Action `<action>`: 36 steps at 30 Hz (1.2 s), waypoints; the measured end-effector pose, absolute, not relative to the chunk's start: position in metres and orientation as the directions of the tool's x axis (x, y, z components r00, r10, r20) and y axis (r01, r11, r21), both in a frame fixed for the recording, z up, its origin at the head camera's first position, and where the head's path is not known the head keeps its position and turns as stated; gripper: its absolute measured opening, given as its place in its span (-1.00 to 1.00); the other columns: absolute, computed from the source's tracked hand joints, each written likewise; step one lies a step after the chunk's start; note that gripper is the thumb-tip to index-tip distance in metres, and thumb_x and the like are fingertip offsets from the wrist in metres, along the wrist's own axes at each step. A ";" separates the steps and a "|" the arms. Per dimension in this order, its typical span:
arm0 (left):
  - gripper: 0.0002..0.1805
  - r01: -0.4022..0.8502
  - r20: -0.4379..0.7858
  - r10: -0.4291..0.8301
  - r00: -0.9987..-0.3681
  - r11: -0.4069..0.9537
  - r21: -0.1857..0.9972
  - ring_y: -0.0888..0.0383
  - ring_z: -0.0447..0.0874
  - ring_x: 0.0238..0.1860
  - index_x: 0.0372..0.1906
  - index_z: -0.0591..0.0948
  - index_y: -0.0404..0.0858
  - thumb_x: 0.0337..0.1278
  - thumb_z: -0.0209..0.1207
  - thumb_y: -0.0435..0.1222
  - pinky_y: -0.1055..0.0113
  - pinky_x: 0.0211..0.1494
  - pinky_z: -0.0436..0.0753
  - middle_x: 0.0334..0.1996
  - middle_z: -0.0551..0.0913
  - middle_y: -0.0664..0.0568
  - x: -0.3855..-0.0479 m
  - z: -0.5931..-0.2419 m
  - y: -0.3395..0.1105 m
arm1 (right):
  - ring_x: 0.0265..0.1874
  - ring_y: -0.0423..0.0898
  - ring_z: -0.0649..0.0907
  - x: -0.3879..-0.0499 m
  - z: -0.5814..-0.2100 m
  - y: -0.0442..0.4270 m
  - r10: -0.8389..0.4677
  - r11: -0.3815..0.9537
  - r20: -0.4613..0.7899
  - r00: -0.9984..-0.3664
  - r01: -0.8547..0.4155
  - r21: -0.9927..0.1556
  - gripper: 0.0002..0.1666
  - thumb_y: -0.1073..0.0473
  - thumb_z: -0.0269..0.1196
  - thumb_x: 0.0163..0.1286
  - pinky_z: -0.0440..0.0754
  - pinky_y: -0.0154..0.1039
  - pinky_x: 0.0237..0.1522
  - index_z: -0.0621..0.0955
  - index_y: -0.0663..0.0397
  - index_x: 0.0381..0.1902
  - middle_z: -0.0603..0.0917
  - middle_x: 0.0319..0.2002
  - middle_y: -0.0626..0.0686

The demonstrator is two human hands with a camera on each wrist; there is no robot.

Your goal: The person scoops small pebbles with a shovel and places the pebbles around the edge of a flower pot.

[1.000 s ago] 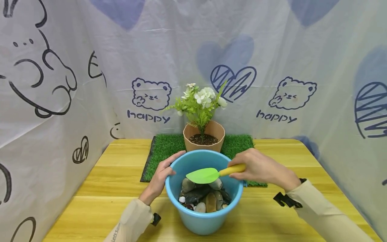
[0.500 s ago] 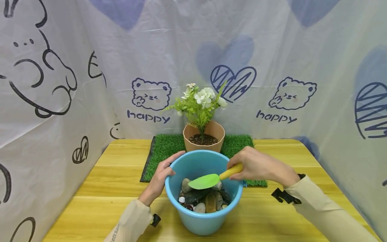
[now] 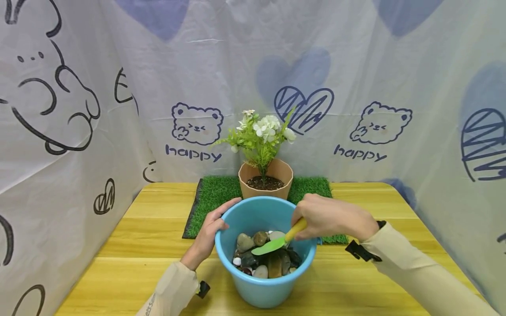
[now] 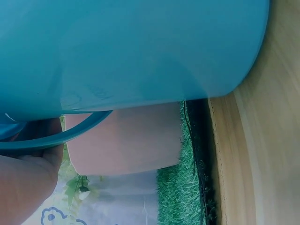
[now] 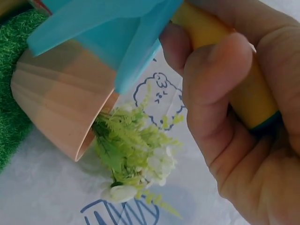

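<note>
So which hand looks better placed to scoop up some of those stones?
Likely the right hand: it grips the yellow-handled trowel, which slants down toward the stones inside the blue bucket. The left hand holds the bucket, so it seems better suited to steadying.

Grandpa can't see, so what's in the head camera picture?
A right hand holds a green trowel inside a blue bucket of stones, while the left hand holds the bucket. Behind it, a white-flowered plant stands in a pot on a grassy mat.
</note>
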State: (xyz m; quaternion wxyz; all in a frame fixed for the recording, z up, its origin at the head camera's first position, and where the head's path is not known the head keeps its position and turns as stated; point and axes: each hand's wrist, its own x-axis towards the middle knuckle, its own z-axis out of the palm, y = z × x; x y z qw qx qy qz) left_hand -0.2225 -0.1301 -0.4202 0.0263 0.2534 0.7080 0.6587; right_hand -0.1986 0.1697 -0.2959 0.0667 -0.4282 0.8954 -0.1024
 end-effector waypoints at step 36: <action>-0.19 0.319 0.298 0.393 -0.870 -0.012 0.948 -0.21 0.47 0.26 0.46 0.31 -0.14 -0.08 -0.18 -0.42 0.08 0.12 0.62 0.37 0.38 -0.23 -0.223 -0.422 -0.130 | -0.55 -0.40 0.46 -0.205 -0.335 0.145 -0.870 0.479 0.074 -0.488 -0.871 -0.111 -0.90 0.02 0.36 0.26 0.45 -0.48 -0.47 0.68 -0.16 -0.42 0.58 -0.54 -0.26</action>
